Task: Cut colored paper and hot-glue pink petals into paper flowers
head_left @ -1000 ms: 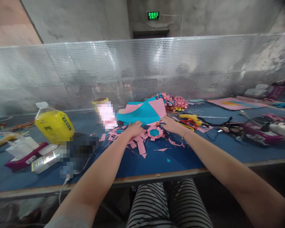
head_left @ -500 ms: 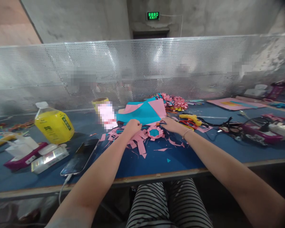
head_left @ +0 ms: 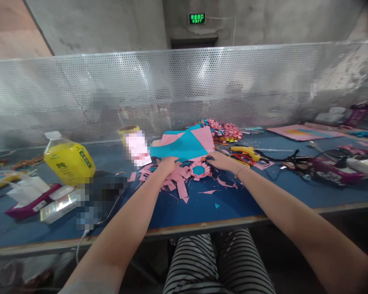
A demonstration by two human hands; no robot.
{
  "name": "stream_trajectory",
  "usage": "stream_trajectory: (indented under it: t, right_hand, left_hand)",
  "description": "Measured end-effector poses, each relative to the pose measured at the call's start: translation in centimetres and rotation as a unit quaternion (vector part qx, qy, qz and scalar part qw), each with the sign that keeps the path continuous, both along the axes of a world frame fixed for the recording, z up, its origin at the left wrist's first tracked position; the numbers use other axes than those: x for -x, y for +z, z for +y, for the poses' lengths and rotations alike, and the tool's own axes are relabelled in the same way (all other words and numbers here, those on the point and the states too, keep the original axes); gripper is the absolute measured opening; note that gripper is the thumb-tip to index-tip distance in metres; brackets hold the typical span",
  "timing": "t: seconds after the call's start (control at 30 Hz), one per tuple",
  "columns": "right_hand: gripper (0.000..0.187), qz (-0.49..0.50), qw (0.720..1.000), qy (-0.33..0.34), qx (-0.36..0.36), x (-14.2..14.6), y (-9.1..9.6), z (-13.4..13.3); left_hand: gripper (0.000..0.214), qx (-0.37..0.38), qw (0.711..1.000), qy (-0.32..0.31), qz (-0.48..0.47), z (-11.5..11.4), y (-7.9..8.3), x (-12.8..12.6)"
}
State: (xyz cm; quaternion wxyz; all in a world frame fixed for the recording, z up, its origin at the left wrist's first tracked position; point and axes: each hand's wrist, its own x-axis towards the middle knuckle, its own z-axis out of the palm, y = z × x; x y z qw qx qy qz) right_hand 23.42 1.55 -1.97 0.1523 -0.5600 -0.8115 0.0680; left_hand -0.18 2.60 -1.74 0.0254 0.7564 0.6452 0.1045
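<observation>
My left hand [head_left: 167, 164] lies with its fingers stretched over a heap of pink paper scraps [head_left: 178, 184] on the blue table [head_left: 202, 212]. My right hand [head_left: 220, 160], a thin bracelet at its wrist, rests flat beside a pink paper ring with a blue centre [head_left: 199, 170], fingertips close to the ring. Just beyond both hands lie overlapping blue and pink paper sheets [head_left: 187, 146]. Neither hand visibly grips anything.
A yellow glue gun [head_left: 247, 151] and red scissors [head_left: 242, 159] lie right of my right hand, with cables beyond. A yellow bottle [head_left: 69, 161], a tissue pack [head_left: 30, 197] and a blurred phone [head_left: 98, 200] sit left. Paper flowers [head_left: 224, 131] lie before a perforated metal screen [head_left: 184, 90].
My left hand, bunched over the scraps half a second ago, has flattened and slid slightly back. The right hand has barely moved.
</observation>
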Motion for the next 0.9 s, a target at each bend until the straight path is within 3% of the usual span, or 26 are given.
stream_trajectory:
  t: [0.3,0.6,0.73,0.9]
  right_hand:
    - [0.028,-0.001,1.0,-0.002,-0.001,-0.1,-0.1,0.1]
    - [0.029,-0.001,1.0,-0.029,-0.009,-0.3,-0.1,0.3]
    - [0.032,-0.024,0.998,-0.055,-0.031,-0.8,-0.6,1.1]
    - [0.029,-0.101,0.993,-0.035,-0.048,-1.3,-1.3,1.7]
  left_hand:
    - [0.031,-0.019,0.995,-0.058,0.08,-0.9,1.1,-0.2]
    - [0.03,-0.031,0.985,-0.081,0.152,-0.4,0.5,-0.5]
    - [0.035,-0.04,0.985,-0.07,0.152,-0.8,0.6,-0.5]
    - [0.04,-0.064,0.992,-0.028,0.101,-0.6,0.8,-0.4]
